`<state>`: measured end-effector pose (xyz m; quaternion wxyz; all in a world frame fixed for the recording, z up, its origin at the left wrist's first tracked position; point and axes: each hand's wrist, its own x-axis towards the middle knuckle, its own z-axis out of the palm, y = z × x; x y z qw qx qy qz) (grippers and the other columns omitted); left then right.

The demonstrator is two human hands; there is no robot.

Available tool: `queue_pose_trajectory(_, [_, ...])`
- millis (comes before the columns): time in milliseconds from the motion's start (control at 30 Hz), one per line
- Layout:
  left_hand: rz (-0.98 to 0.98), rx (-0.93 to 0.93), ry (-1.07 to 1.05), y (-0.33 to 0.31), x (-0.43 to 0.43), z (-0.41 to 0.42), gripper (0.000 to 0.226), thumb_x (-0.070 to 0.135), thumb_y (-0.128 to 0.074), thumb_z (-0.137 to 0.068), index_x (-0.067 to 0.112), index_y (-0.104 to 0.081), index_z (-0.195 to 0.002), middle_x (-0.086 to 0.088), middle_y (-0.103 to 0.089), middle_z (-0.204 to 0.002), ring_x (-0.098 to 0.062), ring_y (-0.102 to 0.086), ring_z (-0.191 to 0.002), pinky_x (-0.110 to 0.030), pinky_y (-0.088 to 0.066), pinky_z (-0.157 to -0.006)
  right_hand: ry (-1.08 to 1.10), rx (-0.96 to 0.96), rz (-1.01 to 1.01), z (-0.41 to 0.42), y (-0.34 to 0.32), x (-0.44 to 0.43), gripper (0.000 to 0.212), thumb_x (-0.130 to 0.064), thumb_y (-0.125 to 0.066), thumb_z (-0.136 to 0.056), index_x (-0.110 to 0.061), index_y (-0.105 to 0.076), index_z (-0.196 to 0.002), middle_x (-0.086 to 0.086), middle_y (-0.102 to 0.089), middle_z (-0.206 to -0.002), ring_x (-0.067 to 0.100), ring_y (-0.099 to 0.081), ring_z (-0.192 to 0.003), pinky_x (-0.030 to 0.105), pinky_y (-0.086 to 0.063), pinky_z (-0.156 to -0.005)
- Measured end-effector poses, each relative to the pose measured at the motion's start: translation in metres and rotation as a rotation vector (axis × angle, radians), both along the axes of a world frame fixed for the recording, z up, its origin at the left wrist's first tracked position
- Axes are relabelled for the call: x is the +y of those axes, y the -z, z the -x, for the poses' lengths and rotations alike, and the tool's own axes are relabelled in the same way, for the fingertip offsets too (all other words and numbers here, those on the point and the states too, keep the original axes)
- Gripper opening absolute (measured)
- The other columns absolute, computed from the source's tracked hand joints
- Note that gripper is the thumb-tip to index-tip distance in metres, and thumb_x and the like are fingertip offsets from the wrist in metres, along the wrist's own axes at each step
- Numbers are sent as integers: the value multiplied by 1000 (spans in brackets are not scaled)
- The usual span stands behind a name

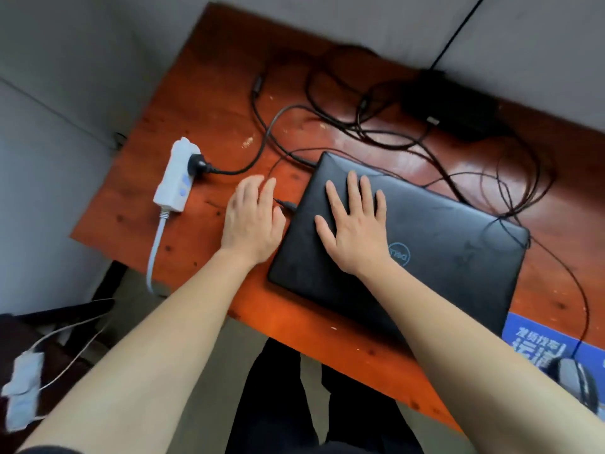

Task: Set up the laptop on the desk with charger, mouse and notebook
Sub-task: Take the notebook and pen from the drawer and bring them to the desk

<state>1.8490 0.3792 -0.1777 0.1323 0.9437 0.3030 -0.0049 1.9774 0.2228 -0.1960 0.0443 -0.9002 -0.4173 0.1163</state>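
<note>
A closed black laptop (435, 244) lies on the orange-brown desk (203, 103). My right hand (355, 224) rests flat on its lid, fingers spread. My left hand (252, 221) is just left of the laptop, by the charger plug (286, 204) at the laptop's left edge; whether it grips the plug cannot be told. The black charger brick (458, 106) sits at the back of the desk, its cables (327, 103) tangled across the top. A grey mouse (576, 381) lies on a blue mouse pad (530, 342) at the right edge.
A white power strip (176, 176) with a black plug in it lies at the desk's left side, its white cord hanging over the front edge. Grey walls close in behind and left. Another white adapter (23, 388) lies on the floor at lower left.
</note>
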Motion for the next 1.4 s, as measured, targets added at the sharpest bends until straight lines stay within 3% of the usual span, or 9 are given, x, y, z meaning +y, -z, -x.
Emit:
queue_pose_trajectory(67, [-30, 134, -95, -19, -11, 14, 59, 32, -37, -91, 4, -45, -143, -23, -43, -148, -40, -35, -139, -61, -36, -108, -5, 61, 78, -4, -12, 1, 70, -61, -21, -100, -25, -15, -159, 17, -3, -167, 35, -1, -153, 55, -9, -122])
queue_pose_trajectory(200, [-167, 260, -261, -84, -12, 64, 62, 42, -28, -92, 20, -38, -149, -18, -29, -159, -40, -22, -146, -71, -29, -108, -59, 76, 42, 2, -67, 6, 73, -66, -21, -98, -23, -24, -156, 21, -15, -164, 39, -15, -149, 55, -25, -115])
queue_pose_trajectory(400, [-382, 226, -556, -198, 11, 159, 62, 49, -24, -94, 28, -29, -152, -15, -21, -163, -42, -16, -148, -75, -25, -106, -264, 50, -140, 51, -151, 62, 69, -62, -32, -99, -22, -29, -155, 20, -19, -163, 40, -19, -148, 54, -26, -115])
queue_pose_trajectory(600, [-548, 206, -807, -284, -3, 284, 65, 54, -17, -94, 28, -23, -154, -15, -18, -164, -41, -13, -148, -73, -24, -108, -611, 39, -368, 173, -239, 116, 66, -57, -39, -98, -21, -35, -153, 19, -23, -163, 37, -22, -148, 52, -26, -115])
queue_pose_trajectory(767, [-655, 162, -1025, -334, -48, 414, 67, 58, -18, -95, 27, -23, -154, -14, -17, -164, -41, -13, -149, -73, -23, -109, -827, 13, -486, 298, -299, 142, 65, -61, -31, -100, -27, -29, -155, 19, -18, -164, 36, -17, -151, 50, -22, -119])
queue_pose_trajectory(900, [-719, 153, -1196, -355, -117, 553, 71, 62, -18, -95, 26, -26, -155, -15, -17, -164, -41, -13, -149, -73, -23, -110, -1050, -15, -501, 445, -324, 130, 67, -63, -22, -100, -29, -20, -158, 16, -11, -166, 36, -12, -152, 51, -19, -120])
queue_pose_trajectory(1067, [-815, 228, -1382, -395, -209, 722, 76, 67, -12, -94, 24, -26, -155, -17, -19, -163, -43, -17, -148, -72, -25, -109, -1261, -37, -560, 629, -358, 103, 66, -62, -24, -100, -29, -21, -157, 16, -11, -166, 35, -11, -151, 51, -17, -121])
queue_pose_trajectory(1233, [-875, 266, -1631, -429, -326, 868, 73, 64, -18, -96, 20, -31, -153, -21, -28, -159, -45, -24, -144, -71, -31, -104, -1465, 18, -617, 814, -390, 49, 65, -62, -25, -99, -29, -25, -156, 16, -15, -165, 35, -14, -151, 51, -18, -119])
queue_pose_trajectory(1400, [-890, 326, -1834, -422, -435, 967, 74, 65, -17, -97, 17, -35, -150, -22, -32, -156, -46, -28, -142, -72, -32, -102, -1683, 6, -613, 962, -404, -18, 68, -64, -19, -100, -29, -19, -158, 17, -11, -166, 36, -13, -152, 52, -18, -121])
